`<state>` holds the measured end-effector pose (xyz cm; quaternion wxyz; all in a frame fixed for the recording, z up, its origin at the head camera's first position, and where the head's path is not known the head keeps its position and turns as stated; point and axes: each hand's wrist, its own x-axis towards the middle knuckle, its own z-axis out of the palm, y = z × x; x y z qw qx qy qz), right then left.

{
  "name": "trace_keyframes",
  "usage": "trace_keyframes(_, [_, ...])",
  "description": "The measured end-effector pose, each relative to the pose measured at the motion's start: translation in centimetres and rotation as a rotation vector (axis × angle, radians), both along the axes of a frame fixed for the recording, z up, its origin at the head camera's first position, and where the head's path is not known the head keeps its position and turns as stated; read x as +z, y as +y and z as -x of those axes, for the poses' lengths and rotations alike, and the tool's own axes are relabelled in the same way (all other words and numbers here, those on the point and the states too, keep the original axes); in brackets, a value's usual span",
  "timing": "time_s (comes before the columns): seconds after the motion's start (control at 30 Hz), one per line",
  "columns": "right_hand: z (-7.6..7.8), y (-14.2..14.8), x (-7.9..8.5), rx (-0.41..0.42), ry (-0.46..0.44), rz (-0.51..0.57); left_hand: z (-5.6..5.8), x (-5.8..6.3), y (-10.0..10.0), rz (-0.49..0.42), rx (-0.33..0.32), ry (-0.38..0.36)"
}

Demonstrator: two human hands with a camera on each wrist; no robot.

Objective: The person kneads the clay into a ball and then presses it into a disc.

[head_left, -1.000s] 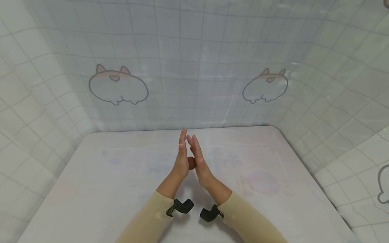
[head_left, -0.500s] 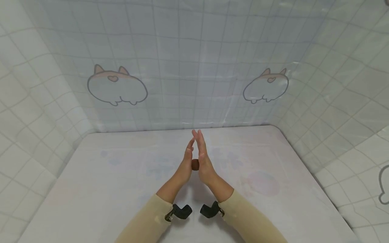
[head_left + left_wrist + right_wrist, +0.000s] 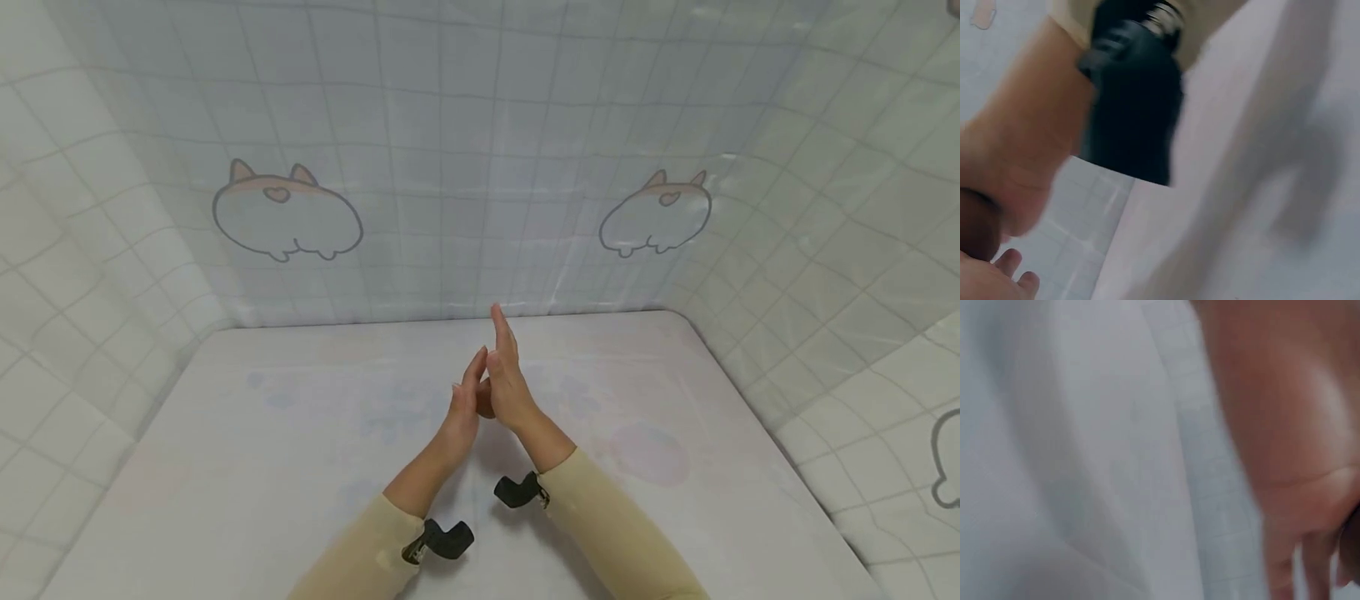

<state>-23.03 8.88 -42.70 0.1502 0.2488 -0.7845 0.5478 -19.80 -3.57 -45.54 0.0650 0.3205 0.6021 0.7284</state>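
Note:
A small brown ball point(image 3: 485, 399) sits between my two flat palms, above the white table. My left hand point(image 3: 459, 421) presses it from the left, fingers straight and pointing away from me. From the other side my right hand point(image 3: 512, 387) lies against it, its fingertips reaching farther forward than the left ones. In the left wrist view the ball point(image 3: 977, 228) shows at the left edge between two palms, partly cut off. The right wrist view catches only a dark sliver of the ball point(image 3: 1351, 550) beside a blurred palm.
The white table point(image 3: 225, 467) has faint pastel prints. Behind it and along both sides hang pale grid-patterned sheets point(image 3: 465, 208) with cartoon animal drawings. A black angled mount point(image 3: 450, 540) sits on the left sleeve and another black mount point(image 3: 517, 491) on the right.
My palms slide back and forth against each other with the ball between them. Since half a second ago the right hand has moved forward and the left back towards me.

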Motion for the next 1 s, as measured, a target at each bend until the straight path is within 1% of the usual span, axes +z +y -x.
trace_keyframes(0.1, [0.2, 0.1, -0.7, 0.002, -0.045, -0.041, -0.1, 0.5, -0.3, -0.067, -0.011, -0.002])
trace_keyframes(0.27, [0.2, 0.1, -1.8, 0.053, -0.105, -0.09, -0.2, 1.3, -0.6, -0.144, 0.027, 0.036])
trace_keyframes(0.37, [0.0, 0.0, -2.1, 0.087, -0.101, -0.085, -0.1, 1.6, -0.6, -0.169, 0.054, 0.069])
trace_keyframes(0.53, [-0.7, -0.1, -2.2, 0.143, -0.07, -0.083, 0.2, 2.0, -0.7, -0.169, 0.125, 0.094])
trace_keyframes(0.67, [-1.2, -0.4, -2.3, 0.186, -0.041, -0.078, 0.6, 2.2, -0.8, -0.138, 0.2, 0.109])
trace_keyframes(0.73, [-1.4, -0.6, -2.3, 0.212, -0.026, -0.072, 0.7, 2.4, -0.9, -0.108, 0.243, 0.097])
trace_keyframes(0.87, [-1.9, -0.9, -2.4, 0.28, 0.002, -0.037, 1.1, 2.5, -1.0, -0.025, 0.316, 0.032])
trace_keyframes(1.0, [-2.4, -1.2, -2.3, 0.325, 0.036, 0.005, 1.5, 2.3, -0.9, 0.053, 0.35, -0.04])
